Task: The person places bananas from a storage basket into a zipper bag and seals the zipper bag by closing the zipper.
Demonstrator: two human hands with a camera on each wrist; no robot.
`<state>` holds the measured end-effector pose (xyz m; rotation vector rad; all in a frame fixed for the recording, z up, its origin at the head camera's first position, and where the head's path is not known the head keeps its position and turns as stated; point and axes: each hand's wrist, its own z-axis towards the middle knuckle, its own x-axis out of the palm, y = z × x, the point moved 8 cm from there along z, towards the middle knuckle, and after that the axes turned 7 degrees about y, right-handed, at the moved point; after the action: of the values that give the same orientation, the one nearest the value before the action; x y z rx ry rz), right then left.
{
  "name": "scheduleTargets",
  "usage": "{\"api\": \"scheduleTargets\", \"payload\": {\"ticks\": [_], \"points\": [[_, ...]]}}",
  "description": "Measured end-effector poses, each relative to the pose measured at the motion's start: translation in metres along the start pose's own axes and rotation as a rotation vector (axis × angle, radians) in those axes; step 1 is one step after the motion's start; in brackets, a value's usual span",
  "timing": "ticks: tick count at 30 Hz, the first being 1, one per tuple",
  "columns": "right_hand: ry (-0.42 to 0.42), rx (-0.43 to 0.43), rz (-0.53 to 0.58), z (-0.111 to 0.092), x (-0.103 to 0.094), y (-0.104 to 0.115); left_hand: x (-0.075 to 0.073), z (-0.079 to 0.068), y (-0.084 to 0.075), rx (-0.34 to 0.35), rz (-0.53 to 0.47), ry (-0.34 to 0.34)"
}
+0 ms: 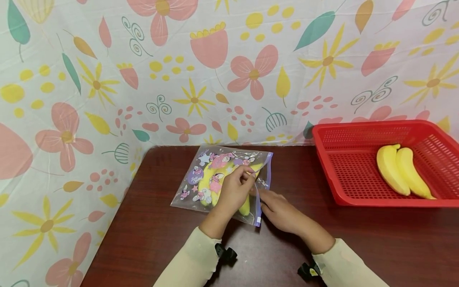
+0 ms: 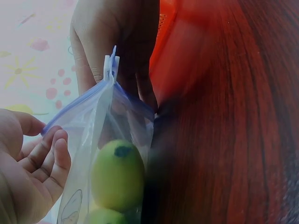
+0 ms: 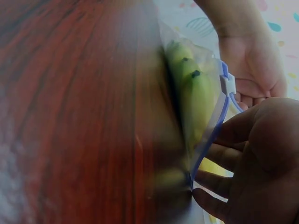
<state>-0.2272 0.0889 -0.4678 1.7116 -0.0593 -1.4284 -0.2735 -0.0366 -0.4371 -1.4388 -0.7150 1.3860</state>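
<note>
A clear slider zip bag (image 1: 186,197) with cartoon prints and a purple zip strip lies on the table, its mouth toward the right. Yellow bananas (image 1: 204,181) are inside; their dark-tipped ends (image 3: 196,95) show through the plastic. My left hand (image 1: 234,187) pinches one edge of the mouth between thumb and fingers, lifting it away. At the opposite edge, my right hand (image 1: 281,211) grips the zip strip, some fingertips hidden behind the plastic. A white slider (image 3: 228,85) sits at one end of the zip, between the hands.
At the right stands a red perforated basket (image 1: 328,175) holding two yellow bananas (image 1: 392,169). The dark brown table (image 1: 143,239) meets a wall covered in floral cloth (image 1: 229,79) at the back and left.
</note>
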Motion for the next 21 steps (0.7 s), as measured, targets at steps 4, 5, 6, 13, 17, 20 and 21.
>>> {"api": "scheduleTargets", "payload": {"ticks": [4,5,6,13,17,20,21], "points": [[-0.012,0.003,-0.035,-0.0014,0.0002,0.001,0.0008,0.0001,-0.0001,0.002,-0.015,0.006],[-0.013,0.007,-0.032,-0.0014,0.0003,0.0004,0.0008,0.0,-0.0001,0.003,-0.016,0.007],[-0.015,0.008,-0.029,-0.0012,0.0002,0.0003,0.001,-0.0001,-0.0001,0.003,-0.017,0.009],[0.002,0.012,0.072,0.0025,0.0011,-0.0031,0.0015,-0.0007,0.0003,0.002,-0.029,0.017],[0.029,0.025,0.079,0.0027,0.0032,-0.004,0.0005,-0.0007,-0.0002,0.002,-0.027,0.009],[0.035,0.017,0.08,0.003,0.0041,-0.0029,-0.0001,-0.0007,-0.0006,-0.002,-0.023,0.003],[0.036,0.013,0.082,0.003,0.0044,-0.0024,-0.0001,-0.0008,-0.0006,-0.003,-0.024,0.004]]}}
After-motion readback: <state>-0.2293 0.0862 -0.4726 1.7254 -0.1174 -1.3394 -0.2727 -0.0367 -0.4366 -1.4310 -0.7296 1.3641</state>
